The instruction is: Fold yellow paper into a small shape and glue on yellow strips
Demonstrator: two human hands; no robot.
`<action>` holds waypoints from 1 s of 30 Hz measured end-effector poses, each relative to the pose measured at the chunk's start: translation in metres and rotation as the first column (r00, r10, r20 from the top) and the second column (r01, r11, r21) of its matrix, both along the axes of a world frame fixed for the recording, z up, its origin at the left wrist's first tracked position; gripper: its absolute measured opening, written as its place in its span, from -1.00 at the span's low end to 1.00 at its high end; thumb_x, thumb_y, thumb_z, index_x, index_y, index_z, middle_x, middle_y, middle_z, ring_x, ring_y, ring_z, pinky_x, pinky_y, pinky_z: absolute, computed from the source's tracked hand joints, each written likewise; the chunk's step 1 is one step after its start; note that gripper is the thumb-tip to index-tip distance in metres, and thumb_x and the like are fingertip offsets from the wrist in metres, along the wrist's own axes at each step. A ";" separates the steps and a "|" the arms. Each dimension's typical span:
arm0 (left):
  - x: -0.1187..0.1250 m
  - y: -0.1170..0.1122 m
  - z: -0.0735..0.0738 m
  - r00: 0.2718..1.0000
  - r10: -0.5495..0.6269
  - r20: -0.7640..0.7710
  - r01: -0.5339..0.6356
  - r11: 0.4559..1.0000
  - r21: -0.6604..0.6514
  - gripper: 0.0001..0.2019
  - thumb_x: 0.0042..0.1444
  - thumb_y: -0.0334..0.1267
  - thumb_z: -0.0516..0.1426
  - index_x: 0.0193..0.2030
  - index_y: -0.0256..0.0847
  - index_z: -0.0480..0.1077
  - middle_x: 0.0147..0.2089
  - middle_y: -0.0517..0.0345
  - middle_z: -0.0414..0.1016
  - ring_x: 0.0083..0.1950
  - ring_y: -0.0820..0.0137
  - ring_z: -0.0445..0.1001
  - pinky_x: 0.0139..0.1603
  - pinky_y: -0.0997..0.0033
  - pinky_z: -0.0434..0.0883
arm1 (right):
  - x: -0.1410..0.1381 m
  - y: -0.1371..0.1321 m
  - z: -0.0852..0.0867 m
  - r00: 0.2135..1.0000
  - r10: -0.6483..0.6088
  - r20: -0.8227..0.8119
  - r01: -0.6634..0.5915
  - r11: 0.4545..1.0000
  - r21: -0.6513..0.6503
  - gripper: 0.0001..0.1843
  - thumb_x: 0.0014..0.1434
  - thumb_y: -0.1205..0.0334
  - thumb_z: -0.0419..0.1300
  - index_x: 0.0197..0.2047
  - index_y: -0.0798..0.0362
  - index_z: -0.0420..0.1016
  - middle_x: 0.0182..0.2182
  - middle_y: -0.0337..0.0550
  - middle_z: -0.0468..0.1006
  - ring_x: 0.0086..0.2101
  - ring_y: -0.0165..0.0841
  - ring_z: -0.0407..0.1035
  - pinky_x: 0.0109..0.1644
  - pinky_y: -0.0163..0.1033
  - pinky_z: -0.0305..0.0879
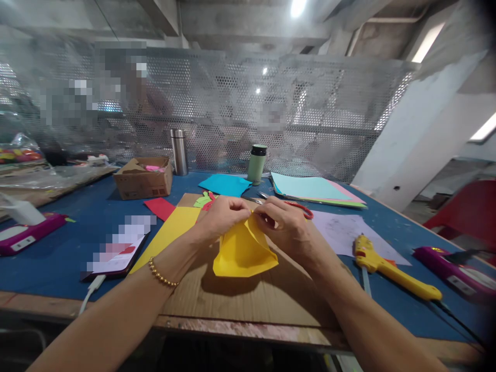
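Note:
Both hands pinch the upper edge of a folded yellow paper piece [244, 253], shaped like a small pouch, which hangs over a brown board [217, 302]. My left hand [225, 214] grips its top from the left with fingers closed. From the other side my right hand [284, 222] holds the same edge, its fingertips curled close to the left ones. Just behind the hands lie red-handled scissors [304, 209], partly hidden. Green and red paper cutouts [204, 200] rest beyond my left hand, and a flat yellow sheet [166, 240] lies under that forearm.
A yellow glue gun [399, 276] lies at right on a lilac sheet [349, 230]. A phone [124, 256] with a cable is at left. Behind stand a cardboard box [143, 181], a steel flask [179, 152], a green bottle [256, 165] and stacked coloured paper [313, 187].

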State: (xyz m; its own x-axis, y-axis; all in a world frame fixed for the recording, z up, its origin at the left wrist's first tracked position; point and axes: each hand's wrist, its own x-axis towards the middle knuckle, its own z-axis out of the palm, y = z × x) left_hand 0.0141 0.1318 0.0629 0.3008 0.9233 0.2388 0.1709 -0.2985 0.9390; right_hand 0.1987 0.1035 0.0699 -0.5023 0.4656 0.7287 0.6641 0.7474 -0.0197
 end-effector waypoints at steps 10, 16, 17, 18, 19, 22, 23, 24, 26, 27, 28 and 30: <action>-0.001 -0.003 0.000 1.000 0.009 0.002 -0.008 1.000 -0.018 -0.83 -0.06 -0.16 0.20 -0.45 -0.23 0.47 -0.44 0.21 0.41 -0.41 0.45 0.32 -0.43 0.47 0.20 | -0.001 -0.001 -0.001 1.000 -0.017 0.004 0.017 1.000 0.019 -0.76 0.28 0.47 0.08 -0.40 0.06 0.42 -0.46 -0.24 0.32 -0.44 -0.43 0.18 -0.33 -0.30 0.14; 0.000 -0.004 0.001 1.000 -0.021 0.019 0.021 1.000 -0.011 -0.85 -0.05 -0.18 0.20 -0.48 -0.23 0.46 -0.45 0.22 0.39 -0.42 0.47 0.29 -0.45 0.50 0.17 | -0.001 0.000 -0.001 1.000 -0.014 0.006 0.014 1.000 0.026 -0.74 0.29 0.47 0.06 -0.41 0.06 0.42 -0.46 -0.24 0.32 -0.44 -0.43 0.18 -0.34 -0.30 0.12; 0.000 -0.004 0.001 1.000 -0.020 0.019 0.020 1.000 -0.012 -0.85 -0.05 -0.19 0.20 -0.48 -0.23 0.46 -0.45 0.21 0.39 -0.41 0.47 0.30 -0.45 0.50 0.17 | -0.001 0.000 -0.001 1.000 -0.012 0.007 0.012 1.000 0.020 -0.74 0.30 0.46 0.06 -0.40 0.06 0.42 -0.46 -0.23 0.33 -0.44 -0.43 0.18 -0.34 -0.30 0.13; -0.001 -0.004 0.002 1.000 -0.019 0.020 0.019 1.000 -0.012 -0.85 -0.05 -0.19 0.20 -0.48 -0.23 0.46 -0.44 0.21 0.40 -0.41 0.47 0.30 -0.45 0.50 0.18 | -0.001 0.000 0.000 1.000 -0.009 0.008 0.009 1.000 0.014 -0.75 0.30 0.46 0.06 -0.40 0.07 0.42 -0.46 -0.23 0.33 -0.44 -0.42 0.19 -0.34 -0.30 0.13; -0.001 -0.004 0.002 1.000 -0.017 0.018 0.017 1.000 -0.012 -0.85 -0.04 -0.18 0.20 -0.48 -0.23 0.47 -0.44 0.20 0.40 -0.41 0.46 0.31 -0.45 0.49 0.18 | -0.001 0.000 0.000 1.000 -0.006 0.010 0.006 1.000 0.009 -0.75 0.30 0.46 0.06 -0.39 0.07 0.43 -0.45 -0.22 0.33 -0.43 -0.42 0.19 -0.34 -0.29 0.13; -0.001 -0.003 0.001 1.000 -0.011 0.009 0.012 1.000 -0.014 -0.84 -0.04 -0.18 0.21 -0.47 -0.23 0.48 -0.43 0.20 0.42 -0.40 0.46 0.32 -0.44 0.49 0.18 | -0.001 0.000 0.001 1.000 0.000 0.007 0.000 1.000 0.008 -0.75 0.31 0.46 0.07 -0.39 0.08 0.43 -0.46 -0.22 0.32 -0.44 -0.42 0.19 -0.34 -0.29 0.12; -0.001 -0.003 0.001 1.000 -0.011 0.008 0.011 1.000 -0.013 -0.84 -0.04 -0.18 0.21 -0.46 -0.23 0.48 -0.43 0.20 0.42 -0.40 0.46 0.33 -0.44 0.49 0.19 | -0.001 -0.001 0.001 1.000 0.002 0.006 -0.002 1.000 0.007 -0.75 0.31 0.45 0.07 -0.39 0.08 0.43 -0.46 -0.22 0.32 -0.44 -0.42 0.19 -0.34 -0.29 0.12; -0.002 -0.002 0.001 1.000 -0.013 0.008 0.013 1.000 -0.011 -0.84 -0.04 -0.18 0.21 -0.46 -0.23 0.49 -0.43 0.21 0.42 -0.40 0.46 0.33 -0.43 0.49 0.19 | -0.001 -0.001 0.001 1.000 0.004 0.005 -0.004 1.000 0.006 -0.75 0.31 0.45 0.06 -0.39 0.08 0.43 -0.46 -0.22 0.32 -0.44 -0.42 0.19 -0.34 -0.29 0.13; -0.002 -0.001 0.000 1.000 -0.017 0.008 0.017 1.000 -0.006 -0.85 -0.04 -0.19 0.20 -0.46 -0.23 0.49 -0.43 0.22 0.43 -0.40 0.47 0.33 -0.42 0.49 0.20 | -0.001 -0.001 0.000 1.000 0.005 0.005 -0.005 1.000 0.002 -0.75 0.31 0.45 0.06 -0.38 0.07 0.44 -0.45 -0.22 0.34 -0.43 -0.42 0.20 -0.34 -0.30 0.13; -0.002 -0.001 0.000 1.000 -0.019 0.010 0.019 1.000 -0.006 -0.85 -0.04 -0.19 0.20 -0.45 -0.23 0.50 -0.43 0.22 0.43 -0.41 0.47 0.33 -0.42 0.49 0.20 | -0.001 -0.001 0.000 1.000 0.001 0.007 -0.001 1.000 0.004 -0.75 0.31 0.45 0.06 -0.38 0.07 0.44 -0.45 -0.22 0.34 -0.44 -0.42 0.20 -0.34 -0.29 0.13; -0.002 -0.001 -0.001 1.000 -0.021 0.012 0.021 1.000 -0.009 -0.86 -0.03 -0.19 0.20 -0.45 -0.23 0.50 -0.43 0.22 0.43 -0.41 0.47 0.33 -0.42 0.49 0.20 | -0.001 -0.001 0.000 1.000 -0.007 0.010 0.007 1.000 0.009 -0.75 0.31 0.45 0.06 -0.38 0.07 0.44 -0.46 -0.22 0.34 -0.44 -0.42 0.20 -0.34 -0.29 0.13; -0.001 -0.002 -0.001 1.000 -0.023 0.018 0.023 1.000 -0.018 -0.85 -0.03 -0.18 0.21 -0.45 -0.22 0.50 -0.43 0.21 0.43 -0.41 0.46 0.34 -0.43 0.48 0.20 | -0.001 0.000 -0.001 0.999 -0.028 0.018 0.027 0.999 0.017 -0.74 0.30 0.45 0.06 -0.41 0.07 0.42 -0.47 -0.23 0.32 -0.45 -0.42 0.18 -0.34 -0.28 0.12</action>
